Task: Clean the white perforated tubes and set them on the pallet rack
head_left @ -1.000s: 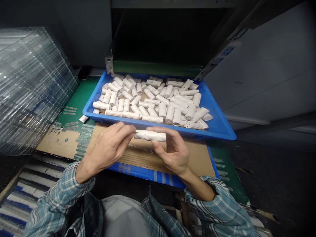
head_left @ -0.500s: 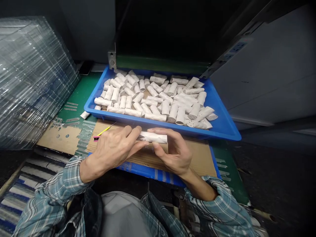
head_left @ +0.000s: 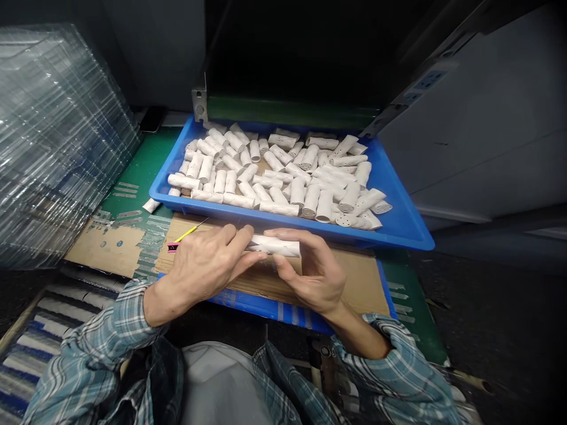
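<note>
Both of my hands hold a white rolled paper tube (head_left: 275,245) level in front of the blue tray. My left hand (head_left: 206,273) pinches its left end, and my right hand (head_left: 310,273) curls over its right part. A thin yellow pick with a pink end (head_left: 188,236) sticks out past my left hand, over the cardboard. I cannot tell whether that hand grips it. The blue plastic tray (head_left: 292,231) holds several white perforated tubes lying loosely at mixed angles.
The hands work over a cardboard sheet (head_left: 358,280) resting on a second blue tray (head_left: 270,308). A loose white tube (head_left: 151,205) lies on the green mat (head_left: 142,171) left of the tray. A stack of clear plastic sheets (head_left: 57,147) leans at left. A grey panel (head_left: 465,130) stands at right.
The yellow pick with its pink end has come into view beside my left hand. My left hand has shifted slightly right along the tube, and the view has tilted a little.
</note>
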The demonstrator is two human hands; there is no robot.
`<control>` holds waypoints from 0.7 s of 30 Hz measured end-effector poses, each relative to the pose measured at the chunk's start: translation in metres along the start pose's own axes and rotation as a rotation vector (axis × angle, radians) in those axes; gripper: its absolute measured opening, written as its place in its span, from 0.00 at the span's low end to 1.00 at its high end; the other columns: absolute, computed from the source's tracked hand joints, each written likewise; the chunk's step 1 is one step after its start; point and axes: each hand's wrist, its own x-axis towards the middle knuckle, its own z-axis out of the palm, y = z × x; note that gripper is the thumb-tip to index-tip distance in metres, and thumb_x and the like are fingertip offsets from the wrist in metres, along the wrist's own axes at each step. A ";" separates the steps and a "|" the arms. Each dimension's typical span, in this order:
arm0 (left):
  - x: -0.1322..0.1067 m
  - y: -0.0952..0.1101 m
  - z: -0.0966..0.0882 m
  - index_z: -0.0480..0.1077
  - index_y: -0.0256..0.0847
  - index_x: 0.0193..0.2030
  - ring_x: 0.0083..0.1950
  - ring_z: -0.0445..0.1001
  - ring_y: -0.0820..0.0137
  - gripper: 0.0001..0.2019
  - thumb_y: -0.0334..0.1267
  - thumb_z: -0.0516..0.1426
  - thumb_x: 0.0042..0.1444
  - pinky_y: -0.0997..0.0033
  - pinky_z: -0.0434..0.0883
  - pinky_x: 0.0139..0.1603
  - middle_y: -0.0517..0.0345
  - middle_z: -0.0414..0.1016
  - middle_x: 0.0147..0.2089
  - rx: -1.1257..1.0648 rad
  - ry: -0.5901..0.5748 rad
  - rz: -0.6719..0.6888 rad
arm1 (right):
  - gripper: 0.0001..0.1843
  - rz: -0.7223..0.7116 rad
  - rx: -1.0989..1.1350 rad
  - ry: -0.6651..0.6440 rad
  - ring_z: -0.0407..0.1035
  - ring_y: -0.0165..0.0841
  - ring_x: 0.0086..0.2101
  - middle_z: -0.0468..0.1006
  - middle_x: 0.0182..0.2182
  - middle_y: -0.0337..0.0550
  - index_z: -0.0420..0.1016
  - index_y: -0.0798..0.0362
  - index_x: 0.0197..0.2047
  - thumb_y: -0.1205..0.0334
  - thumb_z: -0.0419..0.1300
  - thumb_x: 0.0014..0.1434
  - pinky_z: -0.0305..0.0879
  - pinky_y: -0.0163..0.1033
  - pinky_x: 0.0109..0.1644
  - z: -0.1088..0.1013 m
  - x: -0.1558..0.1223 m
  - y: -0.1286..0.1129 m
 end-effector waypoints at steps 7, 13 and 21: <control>-0.003 -0.002 0.002 0.75 0.40 0.54 0.32 0.78 0.67 0.19 0.53 0.51 0.77 0.65 0.62 0.29 0.55 0.81 0.36 -0.007 0.002 0.016 | 0.22 0.006 -0.001 0.000 0.80 0.45 0.55 0.85 0.54 0.47 0.76 0.45 0.62 0.70 0.67 0.67 0.79 0.54 0.59 0.001 -0.001 -0.001; -0.004 -0.003 0.003 0.76 0.39 0.55 0.32 0.79 0.65 0.21 0.52 0.50 0.78 0.65 0.64 0.28 0.54 0.82 0.36 -0.028 0.044 0.035 | 0.22 0.044 0.014 0.006 0.80 0.45 0.54 0.85 0.54 0.48 0.76 0.45 0.61 0.70 0.69 0.66 0.80 0.52 0.57 0.001 -0.002 -0.001; -0.007 -0.003 0.013 0.75 0.39 0.57 0.42 0.83 0.66 0.16 0.48 0.57 0.75 0.70 0.76 0.42 0.50 0.85 0.49 -0.724 0.116 -0.130 | 0.20 0.019 0.129 -0.010 0.79 0.44 0.56 0.84 0.55 0.48 0.76 0.44 0.62 0.69 0.66 0.69 0.79 0.53 0.60 0.002 0.002 -0.006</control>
